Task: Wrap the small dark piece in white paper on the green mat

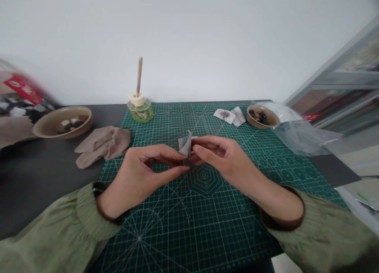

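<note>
Above the middle of the green cutting mat (177, 221), both hands meet around a small, bent grey sheet (185, 147) that looks like paper or sandpaper. My left hand (145, 166) pinches the sheet's lower left edge between thumb and fingers. From the other side, my right hand (220, 154) has its fingers curled and its thumb pressed at the sheet's right edge. A small pale edge shows behind the sheet by the right fingers; what it belongs to is mostly hidden.
On the left are a brown bowl (63, 123) of small dark and pale pieces and a crumpled brown cloth (103, 144). A glass diffuser bottle (140, 109) with a stick stands behind. Stained paper pieces (225, 115), a smaller bowl (263, 117) and a clear plastic bag (302, 130) lie back right.
</note>
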`<state>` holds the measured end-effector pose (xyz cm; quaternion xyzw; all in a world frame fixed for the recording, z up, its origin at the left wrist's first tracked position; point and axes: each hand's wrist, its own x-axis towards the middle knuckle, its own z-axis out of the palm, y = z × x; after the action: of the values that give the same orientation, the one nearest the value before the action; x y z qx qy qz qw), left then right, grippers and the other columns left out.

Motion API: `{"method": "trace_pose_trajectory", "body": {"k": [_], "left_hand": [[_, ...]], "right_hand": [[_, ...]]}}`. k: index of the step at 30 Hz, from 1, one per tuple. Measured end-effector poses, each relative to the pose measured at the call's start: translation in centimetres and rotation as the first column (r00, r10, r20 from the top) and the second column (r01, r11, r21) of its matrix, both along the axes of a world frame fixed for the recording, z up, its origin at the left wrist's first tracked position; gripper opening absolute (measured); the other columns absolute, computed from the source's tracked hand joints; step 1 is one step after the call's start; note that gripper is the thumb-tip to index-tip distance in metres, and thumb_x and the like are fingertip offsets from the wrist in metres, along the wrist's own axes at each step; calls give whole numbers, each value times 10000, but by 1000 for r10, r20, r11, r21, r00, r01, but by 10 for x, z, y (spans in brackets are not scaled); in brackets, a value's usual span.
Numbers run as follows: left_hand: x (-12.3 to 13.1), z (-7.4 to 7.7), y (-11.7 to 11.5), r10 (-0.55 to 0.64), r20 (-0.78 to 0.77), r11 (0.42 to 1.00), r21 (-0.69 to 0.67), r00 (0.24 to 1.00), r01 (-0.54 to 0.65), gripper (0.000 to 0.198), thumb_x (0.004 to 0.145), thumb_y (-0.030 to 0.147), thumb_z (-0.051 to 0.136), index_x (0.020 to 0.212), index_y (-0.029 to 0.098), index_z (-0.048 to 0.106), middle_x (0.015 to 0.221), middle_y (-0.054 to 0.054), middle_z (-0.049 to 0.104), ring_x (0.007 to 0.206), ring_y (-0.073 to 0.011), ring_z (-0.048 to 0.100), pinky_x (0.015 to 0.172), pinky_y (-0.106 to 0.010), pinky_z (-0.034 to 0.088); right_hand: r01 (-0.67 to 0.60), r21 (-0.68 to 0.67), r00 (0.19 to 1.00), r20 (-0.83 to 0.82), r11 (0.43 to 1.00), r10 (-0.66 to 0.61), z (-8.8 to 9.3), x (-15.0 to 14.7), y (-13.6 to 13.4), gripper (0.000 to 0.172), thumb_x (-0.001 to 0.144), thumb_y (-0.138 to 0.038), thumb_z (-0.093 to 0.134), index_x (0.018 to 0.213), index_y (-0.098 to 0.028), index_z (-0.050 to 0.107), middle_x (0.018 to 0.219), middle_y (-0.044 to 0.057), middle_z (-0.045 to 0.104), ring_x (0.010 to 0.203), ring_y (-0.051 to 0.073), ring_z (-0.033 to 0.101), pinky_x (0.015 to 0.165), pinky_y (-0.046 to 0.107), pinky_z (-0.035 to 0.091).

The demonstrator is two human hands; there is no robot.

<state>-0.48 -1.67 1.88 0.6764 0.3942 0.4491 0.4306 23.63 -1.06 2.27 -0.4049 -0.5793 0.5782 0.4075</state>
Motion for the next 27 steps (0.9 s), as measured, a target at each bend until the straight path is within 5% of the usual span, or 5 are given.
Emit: {"method": "trace_pose_trajectory", "body": {"k": [6,10,14,23,27], "left_hand": [[-1,-5,3,-62,10,996,-66,998,63,118,850,301,976,926,235,915,908,-48,934,815,-247,910,784,-312,778],[-1,-7,6,-69,-52,997,-41,996,67,177,899,391,954,969,233,914,988,-71,931,888,-258,897,798,-336,767],[-4,-13,10,-44,-182,996,65,982,57,129,947,350,908,1026,249,926,1014,-66,879,863,-223,826,724,-305,690],[-11,-14,11,-150,-371,960,167,916,225,66,963,355,912,976,294,935,1045,-62,845,956,-250,813,882,-369,666],[-9,-4,9,-97,-299,988,87,949,128,335,990,469,896,1257,266,890,1113,-74,892,931,-250,825,827,-348,690]], "right_hand": [[36,-76,994,-96,996,-43,-2,-6,-1,435,812,-489,1074,1119,-225,913,1066,79,927,919,230,861,810,348,721],[197,174,979,20,965,-203,2,-2,-1,301,841,-475,1041,897,-229,875,881,35,876,811,219,810,769,350,680],[284,475,902,162,833,-400,7,11,3,194,898,-321,949,766,-235,836,795,12,843,701,195,743,697,337,625],[88,585,859,365,806,-359,3,38,12,60,938,-269,927,966,-289,976,835,28,895,714,209,739,636,336,531],[-71,679,896,366,731,-252,7,32,14,205,1024,-164,806,1040,-301,958,987,24,940,829,223,862,722,347,661]]}}
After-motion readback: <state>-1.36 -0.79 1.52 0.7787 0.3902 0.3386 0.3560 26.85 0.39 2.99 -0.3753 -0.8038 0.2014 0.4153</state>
